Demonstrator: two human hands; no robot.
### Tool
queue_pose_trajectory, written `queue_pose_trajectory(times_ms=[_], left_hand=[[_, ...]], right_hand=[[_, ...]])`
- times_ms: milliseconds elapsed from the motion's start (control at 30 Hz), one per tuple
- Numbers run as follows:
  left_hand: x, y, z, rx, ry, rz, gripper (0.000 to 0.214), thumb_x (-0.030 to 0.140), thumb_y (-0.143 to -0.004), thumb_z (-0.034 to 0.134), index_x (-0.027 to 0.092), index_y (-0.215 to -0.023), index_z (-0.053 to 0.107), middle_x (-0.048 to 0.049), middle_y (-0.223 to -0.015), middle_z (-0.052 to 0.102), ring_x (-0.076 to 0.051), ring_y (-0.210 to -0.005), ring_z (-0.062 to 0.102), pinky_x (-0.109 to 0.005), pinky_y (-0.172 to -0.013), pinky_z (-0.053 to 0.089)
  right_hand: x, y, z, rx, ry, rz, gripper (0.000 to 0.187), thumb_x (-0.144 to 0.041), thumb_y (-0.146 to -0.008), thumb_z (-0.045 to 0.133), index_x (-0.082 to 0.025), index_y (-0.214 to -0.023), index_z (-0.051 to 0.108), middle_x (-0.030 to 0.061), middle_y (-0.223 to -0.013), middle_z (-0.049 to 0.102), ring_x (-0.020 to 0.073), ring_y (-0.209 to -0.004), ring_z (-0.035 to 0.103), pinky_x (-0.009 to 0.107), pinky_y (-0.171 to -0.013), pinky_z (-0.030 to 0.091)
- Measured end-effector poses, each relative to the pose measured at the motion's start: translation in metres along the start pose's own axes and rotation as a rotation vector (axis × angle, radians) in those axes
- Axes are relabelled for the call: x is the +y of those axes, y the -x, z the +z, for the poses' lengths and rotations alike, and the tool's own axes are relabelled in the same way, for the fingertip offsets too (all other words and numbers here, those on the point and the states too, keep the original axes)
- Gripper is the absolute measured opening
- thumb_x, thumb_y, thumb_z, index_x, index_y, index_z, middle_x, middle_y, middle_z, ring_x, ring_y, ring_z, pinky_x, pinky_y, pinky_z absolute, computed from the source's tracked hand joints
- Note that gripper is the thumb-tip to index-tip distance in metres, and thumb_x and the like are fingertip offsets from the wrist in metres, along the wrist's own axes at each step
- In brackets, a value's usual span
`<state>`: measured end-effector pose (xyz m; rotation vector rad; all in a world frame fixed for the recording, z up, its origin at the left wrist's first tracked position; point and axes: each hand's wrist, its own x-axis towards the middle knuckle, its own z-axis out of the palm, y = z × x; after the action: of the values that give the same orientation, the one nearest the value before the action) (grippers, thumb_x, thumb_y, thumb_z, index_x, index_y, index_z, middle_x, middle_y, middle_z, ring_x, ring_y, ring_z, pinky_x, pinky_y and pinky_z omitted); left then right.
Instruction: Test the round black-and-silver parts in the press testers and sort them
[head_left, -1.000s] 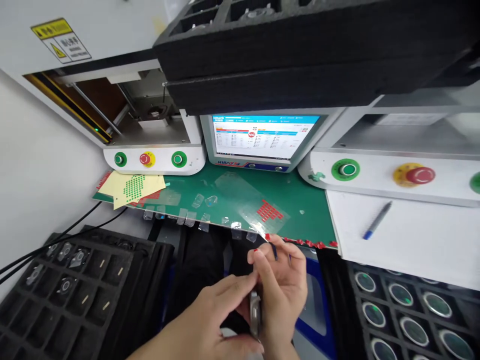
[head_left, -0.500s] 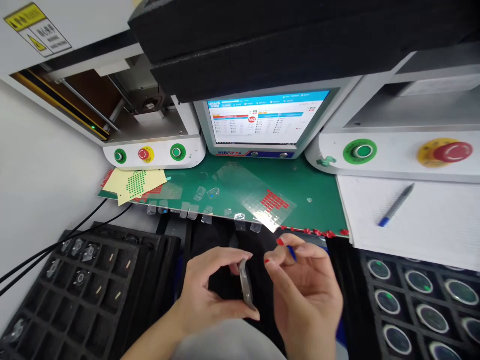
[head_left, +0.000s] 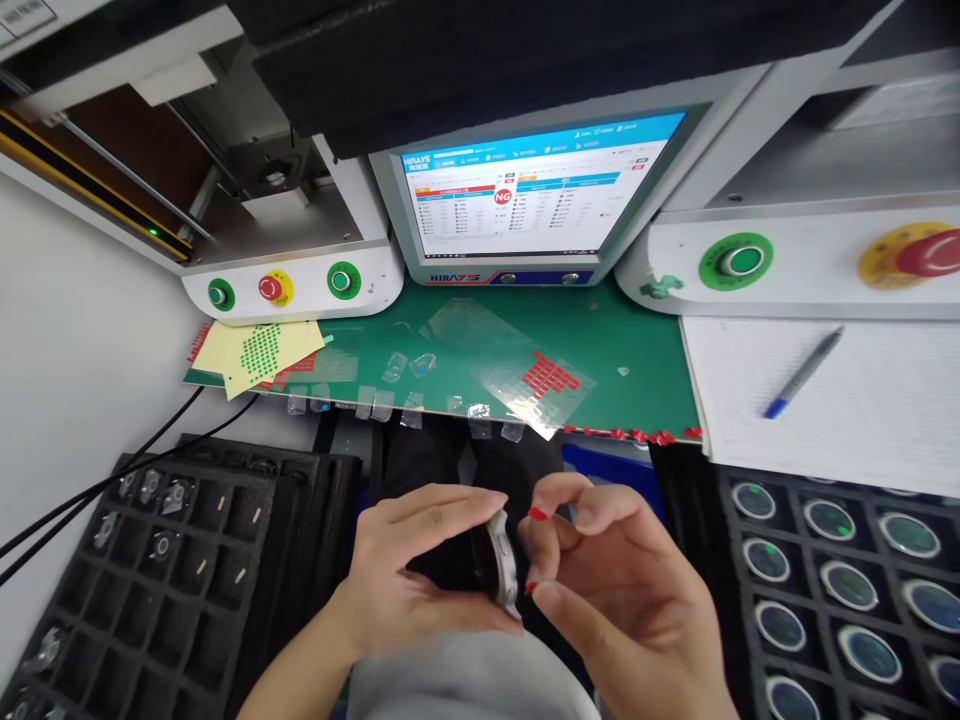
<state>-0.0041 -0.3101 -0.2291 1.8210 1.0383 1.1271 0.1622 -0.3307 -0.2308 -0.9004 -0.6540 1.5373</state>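
Note:
A round, silver-rimmed watch case (head_left: 505, 562) stands on edge in my left hand (head_left: 409, 560), gripped between thumb and fingers. Its side buttons face right. My right hand (head_left: 634, 585) is close beside it on the right, with curled fingers and small red patches at the thumb tip and a fingertip. I cannot tell whether those tips touch the case. A faint bluish bit shows behind the curled fingers, mostly hidden. Beyond the hands, a clear sheet with red stickers (head_left: 551, 376) lies on the green mat (head_left: 637, 375).
Black trays flank me: the left tray (head_left: 154, 590) holds small parts, the right one round watch faces (head_left: 847, 585). A monitor (head_left: 525, 225) showing NG stands between two machines with green and red buttons. A pen (head_left: 805, 373) lies on paper at right; cables (head_left: 127, 478) cross at left.
The watch case has turned to show more of its side in my left hand. My right fingers have curled further and moved nearer to it; the blue piece is now mostly hidden.

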Motion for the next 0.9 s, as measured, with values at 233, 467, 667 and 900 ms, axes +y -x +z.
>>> queue_pose_trajectory(times_ms=[233,467,667,900], left_hand=[[0.002,-0.002,-0.003,-0.045,-0.063,0.042,0.059,0.041,-0.079,0.080,0.025,-0.134,0.063,-0.0104,-0.114,0.075,-0.019,-0.086,0.076,-0.024,-0.077,0.064],[0.001,-0.005,-0.005,-0.046,-0.110,0.088,0.059,0.041,-0.080,0.080,0.024,-0.134,0.062,-0.0100,-0.111,0.076,-0.021,-0.092,0.076,-0.027,-0.080,0.065],[0.000,-0.008,-0.006,-0.047,-0.135,0.119,0.055,0.038,-0.081,0.080,0.020,-0.130,0.063,-0.0100,-0.109,0.076,-0.019,-0.092,0.075,-0.024,-0.081,0.063],[-0.003,-0.012,-0.008,-0.028,-0.163,0.213,0.048,0.032,-0.080,0.082,0.010,-0.120,0.067,-0.0136,-0.105,0.075,-0.017,-0.087,0.074,-0.023,-0.077,0.062]], right_hand=[[-0.001,-0.001,-0.001,0.000,0.022,-0.010,0.030,-0.005,-0.077,0.074,-0.026,-0.094,0.061,-0.0005,-0.097,0.059,0.0076,-0.063,0.060,0.023,-0.064,0.055],[-0.003,0.000,-0.002,-0.023,0.056,-0.012,0.033,-0.002,-0.077,0.072,-0.027,-0.095,0.060,-0.0020,-0.098,0.058,0.0062,-0.064,0.060,0.022,-0.067,0.056],[-0.003,-0.001,-0.005,-0.044,0.080,-0.046,0.036,0.000,-0.078,0.070,-0.028,-0.098,0.061,-0.0014,-0.098,0.058,0.0075,-0.066,0.061,0.023,-0.068,0.058],[-0.003,-0.001,-0.003,-0.049,0.093,-0.055,0.033,-0.001,-0.082,0.067,-0.027,-0.101,0.059,0.0004,-0.102,0.056,0.0074,-0.071,0.060,0.021,-0.071,0.057]])
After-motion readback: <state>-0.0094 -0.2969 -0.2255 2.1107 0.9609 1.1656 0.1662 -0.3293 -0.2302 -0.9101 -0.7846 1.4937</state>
